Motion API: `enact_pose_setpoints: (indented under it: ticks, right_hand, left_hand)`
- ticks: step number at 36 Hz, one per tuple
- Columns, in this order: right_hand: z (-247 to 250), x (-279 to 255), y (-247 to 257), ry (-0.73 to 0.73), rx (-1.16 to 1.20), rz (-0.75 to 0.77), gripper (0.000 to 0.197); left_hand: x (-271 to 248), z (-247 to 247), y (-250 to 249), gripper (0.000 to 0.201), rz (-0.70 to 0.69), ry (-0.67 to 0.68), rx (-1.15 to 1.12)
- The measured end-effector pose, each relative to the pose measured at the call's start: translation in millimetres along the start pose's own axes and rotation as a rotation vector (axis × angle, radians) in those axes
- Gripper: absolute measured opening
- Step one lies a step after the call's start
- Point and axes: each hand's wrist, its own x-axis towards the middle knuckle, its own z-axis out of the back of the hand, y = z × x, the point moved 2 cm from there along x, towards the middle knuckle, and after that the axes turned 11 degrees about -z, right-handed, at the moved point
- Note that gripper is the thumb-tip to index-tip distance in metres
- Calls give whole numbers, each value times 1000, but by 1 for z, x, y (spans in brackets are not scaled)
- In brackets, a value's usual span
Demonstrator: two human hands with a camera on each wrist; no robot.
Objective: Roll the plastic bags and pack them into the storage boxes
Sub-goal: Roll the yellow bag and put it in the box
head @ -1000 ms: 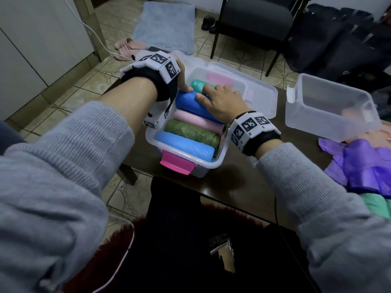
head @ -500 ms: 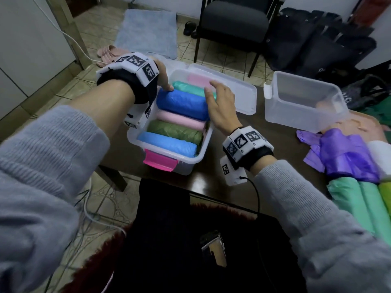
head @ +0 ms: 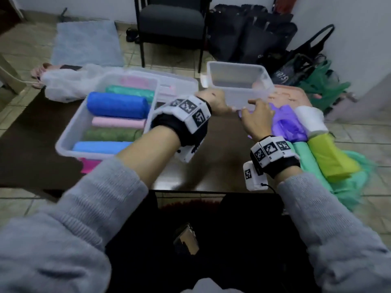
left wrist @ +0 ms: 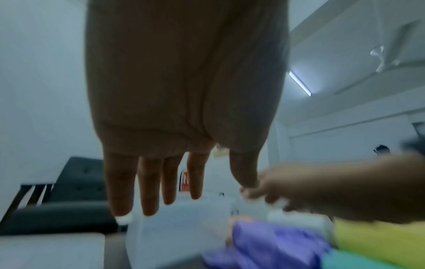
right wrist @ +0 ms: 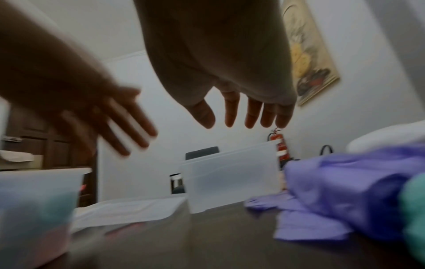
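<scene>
Change: both hands have left the full box (head: 84, 127) and moved across to the empty box (head: 239, 85); half a second ago they were pressing on the blue roll (head: 117, 105).
Meaning: the first box looks packed, with six rolls lying side by side, so filling the second box seems to be next.
Left hand (head: 213, 101): fingers straight and spread, at the near left corner of the empty box; real contact is hard to tell through the blur.
Right hand (head: 257, 120): fingers loose and extended, holding nothing, just short of the box's near wall.
Bags waiting: a purple bag (head: 289, 123) touches the right hand's outer side; white, yellow and green bags lie further out to the right.
Edges: the table (head: 213, 172) ends close under both wrists; the green bags already hang over its right side.
Open room: bare tabletop between the two boxes and below the hands, probably enough to draw the empty box closer.
</scene>
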Motion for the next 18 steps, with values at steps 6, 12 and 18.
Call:
enact_pose_setpoints:
  ticks: [6, 12, 18]
  right_hand:
    - [57, 11, -66, -140, -197, -263, 49]
    - [85, 24, -121, -156, -375, -539, 67]
    - [82, 44, -155, 3, -405, -694, 66]
  left_hand:
    - [7, -111, -7, 70, 76, 129, -87]
    - [-7, -171, 6, 68, 85, 35, -83]
    - [-14, -192, 13, 65, 48, -96, 2]
